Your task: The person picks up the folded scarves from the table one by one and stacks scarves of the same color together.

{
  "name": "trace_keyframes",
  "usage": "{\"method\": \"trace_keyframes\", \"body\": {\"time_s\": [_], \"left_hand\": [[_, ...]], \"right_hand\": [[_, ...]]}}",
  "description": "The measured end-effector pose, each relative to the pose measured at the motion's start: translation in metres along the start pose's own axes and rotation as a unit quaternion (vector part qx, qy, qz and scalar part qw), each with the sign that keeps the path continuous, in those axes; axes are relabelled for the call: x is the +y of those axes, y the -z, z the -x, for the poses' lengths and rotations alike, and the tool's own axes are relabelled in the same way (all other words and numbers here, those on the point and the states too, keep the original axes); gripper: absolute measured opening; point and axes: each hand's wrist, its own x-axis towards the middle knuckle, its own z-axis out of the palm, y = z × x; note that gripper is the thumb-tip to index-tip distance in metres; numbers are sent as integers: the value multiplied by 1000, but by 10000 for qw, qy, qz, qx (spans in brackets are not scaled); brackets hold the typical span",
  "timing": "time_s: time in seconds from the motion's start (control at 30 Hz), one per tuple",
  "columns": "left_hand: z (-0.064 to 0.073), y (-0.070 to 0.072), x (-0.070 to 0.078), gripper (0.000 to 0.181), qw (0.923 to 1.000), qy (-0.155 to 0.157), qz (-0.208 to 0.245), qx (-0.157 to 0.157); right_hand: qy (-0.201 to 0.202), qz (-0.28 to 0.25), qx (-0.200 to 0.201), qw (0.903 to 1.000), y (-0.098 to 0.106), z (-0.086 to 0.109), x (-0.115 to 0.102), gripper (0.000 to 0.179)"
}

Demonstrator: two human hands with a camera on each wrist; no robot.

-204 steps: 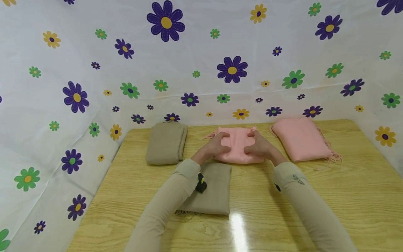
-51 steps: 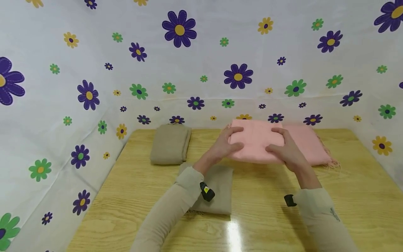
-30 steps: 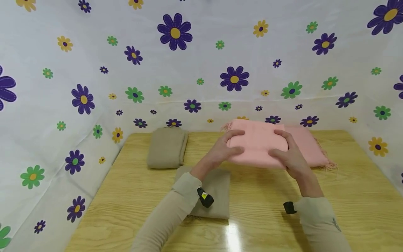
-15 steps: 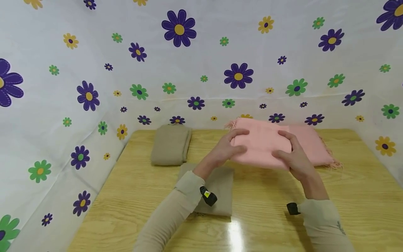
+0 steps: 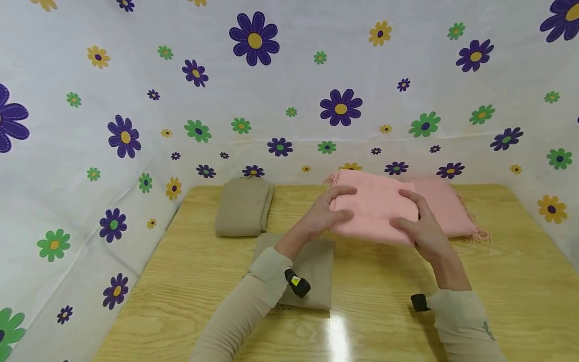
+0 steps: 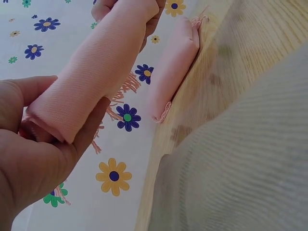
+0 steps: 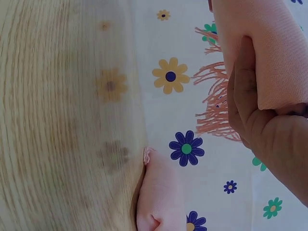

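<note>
Both hands grip a folded pink fringed scarf (image 5: 371, 203) by its two ends, raised over the table's far side. My left hand (image 5: 320, 215) has its thumb on the near face and fingers curled round the left end; my right hand (image 5: 422, 227) holds the right end the same way. The left wrist view shows the fold of the scarf (image 6: 91, 67) between thumb and fingers. Fringe dangles below it in the right wrist view, beside the right hand (image 7: 260, 110). A second folded pink scarf (image 5: 445, 208) lies behind on the right, partly covered by the held one.
A folded beige scarf (image 5: 242, 207) lies at the table's back left. Another beige scarf (image 5: 316, 271) lies nearer, partly under the left forearm in the head view. Behind the wooden table (image 5: 371, 311) hangs a white flowered cloth (image 5: 289, 80).
Earlier the pink scarf was low at the table's back middle; both hands have since raised it and shifted it right. Over the last second it tilts slightly, right end lower, otherwise nearly still.
</note>
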Motion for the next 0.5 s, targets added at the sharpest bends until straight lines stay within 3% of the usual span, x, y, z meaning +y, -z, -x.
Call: {"method": "trace_keyframes", "body": {"time_s": [0.13,0.5], "left_hand": [[2,-1,3,51,10000,32,18,9],[6,-3,5,50,9989,38,-464,38]], "right_hand": [[7,-60,-44,10000,0,1,0,75],[-34,16,-114,9999,2,1,3,74]]}}
